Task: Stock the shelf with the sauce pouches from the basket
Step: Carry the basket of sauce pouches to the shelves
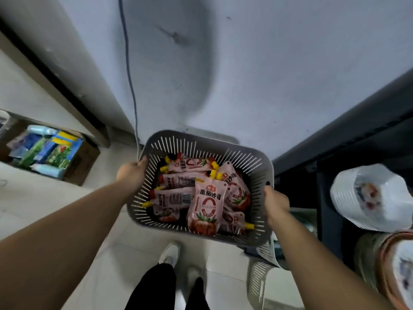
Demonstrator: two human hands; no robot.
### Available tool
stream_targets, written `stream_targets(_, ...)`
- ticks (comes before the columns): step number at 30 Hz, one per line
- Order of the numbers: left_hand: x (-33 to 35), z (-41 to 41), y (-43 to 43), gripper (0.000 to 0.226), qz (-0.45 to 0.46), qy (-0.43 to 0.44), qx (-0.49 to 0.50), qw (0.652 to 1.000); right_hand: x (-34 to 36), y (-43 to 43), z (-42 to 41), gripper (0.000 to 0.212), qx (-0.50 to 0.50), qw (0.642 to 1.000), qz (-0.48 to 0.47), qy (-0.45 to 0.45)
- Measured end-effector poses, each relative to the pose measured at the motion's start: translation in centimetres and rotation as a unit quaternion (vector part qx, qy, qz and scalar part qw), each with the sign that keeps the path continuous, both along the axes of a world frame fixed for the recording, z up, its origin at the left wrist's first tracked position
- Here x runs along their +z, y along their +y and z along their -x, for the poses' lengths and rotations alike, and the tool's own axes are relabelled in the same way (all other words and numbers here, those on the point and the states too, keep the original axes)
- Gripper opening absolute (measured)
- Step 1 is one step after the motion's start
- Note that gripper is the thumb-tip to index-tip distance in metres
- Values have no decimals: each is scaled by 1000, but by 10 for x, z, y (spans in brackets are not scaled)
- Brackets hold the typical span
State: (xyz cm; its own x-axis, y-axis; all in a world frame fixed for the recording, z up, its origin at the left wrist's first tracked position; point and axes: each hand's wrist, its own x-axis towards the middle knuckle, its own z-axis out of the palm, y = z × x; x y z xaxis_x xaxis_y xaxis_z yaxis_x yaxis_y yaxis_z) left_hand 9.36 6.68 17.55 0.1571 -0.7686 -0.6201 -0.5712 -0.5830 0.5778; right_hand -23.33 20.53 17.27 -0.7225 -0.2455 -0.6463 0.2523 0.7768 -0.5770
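- The pink glossy sauce pouches (pixel 206 206) with small yellow screw caps are lying piled inside the grey slotted plastic basket (pixel 247 163). 1 pouch at the front is leaning with its printed face up, showing a red ring and tomatoes.
- The basket is rectangular with rounded corners, and thin vertical slots are running all around its walls.
- The left hand (pixel 131 173) is gripping the left rim, fingers curling over the edge.
- The right hand (pixel 276 203) is gripping the right rim, thumb lying on the edge.
- The 2 hands are holding the basket in the air above the pale tiled floor (pixel 223 258), just beside the dark shelf (pixel 357 135) on the right.
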Motion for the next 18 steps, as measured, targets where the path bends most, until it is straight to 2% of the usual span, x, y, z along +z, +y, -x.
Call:
stream_targets(5,56,-46,44,57,25,1,77,997,54,-11,-22,28,125,992,29,-22)
stream_targets(10,97,-100,114,58,44,-11,159,986,99,-25,-54,28,259,965,45,-17)
stream_targets(13,116,-136,161,59,62,-29,231,971,122,-33,-90,28,333,941,59,-26)
stream_targets(18,140,-198,240,54,56,-43,338,938,142,-36,-172,37,446,892,61,-44)
